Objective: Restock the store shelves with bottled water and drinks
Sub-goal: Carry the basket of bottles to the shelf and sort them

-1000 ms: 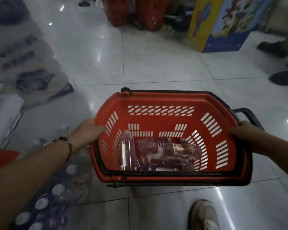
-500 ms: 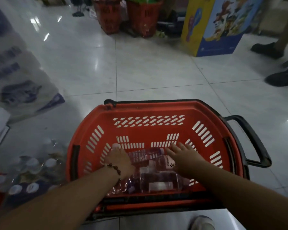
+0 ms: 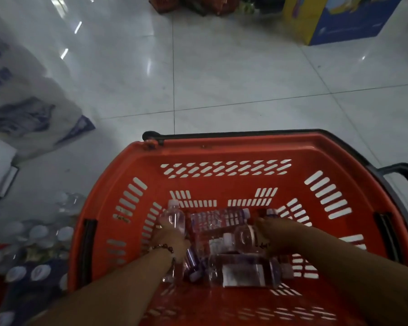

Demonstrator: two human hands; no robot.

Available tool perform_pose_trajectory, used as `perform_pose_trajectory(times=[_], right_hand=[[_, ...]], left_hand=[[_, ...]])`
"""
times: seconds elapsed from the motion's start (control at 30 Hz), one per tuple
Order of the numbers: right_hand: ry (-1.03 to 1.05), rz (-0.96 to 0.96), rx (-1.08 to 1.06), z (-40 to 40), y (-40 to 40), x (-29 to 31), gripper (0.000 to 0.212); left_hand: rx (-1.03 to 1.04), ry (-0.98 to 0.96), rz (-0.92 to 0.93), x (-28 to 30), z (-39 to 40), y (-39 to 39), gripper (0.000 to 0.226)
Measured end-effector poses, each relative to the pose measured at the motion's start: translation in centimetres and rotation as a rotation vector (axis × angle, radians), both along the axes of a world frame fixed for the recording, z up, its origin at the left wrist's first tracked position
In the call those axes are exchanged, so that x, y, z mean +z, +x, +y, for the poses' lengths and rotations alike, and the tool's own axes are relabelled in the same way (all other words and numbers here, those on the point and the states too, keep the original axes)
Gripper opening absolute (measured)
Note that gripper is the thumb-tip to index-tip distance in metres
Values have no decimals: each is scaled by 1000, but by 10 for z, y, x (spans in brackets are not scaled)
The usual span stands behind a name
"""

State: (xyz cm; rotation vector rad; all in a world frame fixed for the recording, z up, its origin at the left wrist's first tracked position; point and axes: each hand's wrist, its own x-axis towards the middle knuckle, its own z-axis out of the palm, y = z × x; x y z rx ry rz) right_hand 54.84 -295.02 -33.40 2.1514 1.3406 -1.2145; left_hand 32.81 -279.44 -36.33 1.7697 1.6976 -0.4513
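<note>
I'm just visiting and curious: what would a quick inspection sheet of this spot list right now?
Surface: glossy tiled floor, with reflections.
Job's things: red basket holding several clear water bottles, most lying on their sides.
Clutter: shrink-wrapped bottle packs on the floor at left; plastic wrapping beyond them.
Hands: left hand grips a bottle; right hand reaches among the bottles, grip unclear.
Cables: nothing seen.
Surroundings: yellow and blue display box; more red baskets at the top edge.
</note>
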Motion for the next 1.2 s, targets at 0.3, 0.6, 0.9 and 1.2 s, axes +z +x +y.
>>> perform_pose_trajectory(times=[0.3, 0.6, 0.9, 1.2], right_hand=[[335, -45, -284, 9, -19, 84, 68], [507, 1145, -877, 9, -123, 303, 58], [447, 1652, -595, 12, -342, 449, 58], [213, 1846, -258, 45, -522, 550, 101]], left_hand=[[-17, -276, -553, 108, 6, -5, 59], [324, -478, -1283, 327, -37, -146, 26], [460, -53, -1516, 485, -101, -347, 82], [802, 561, -1609, 586, -192, -523, 40]])
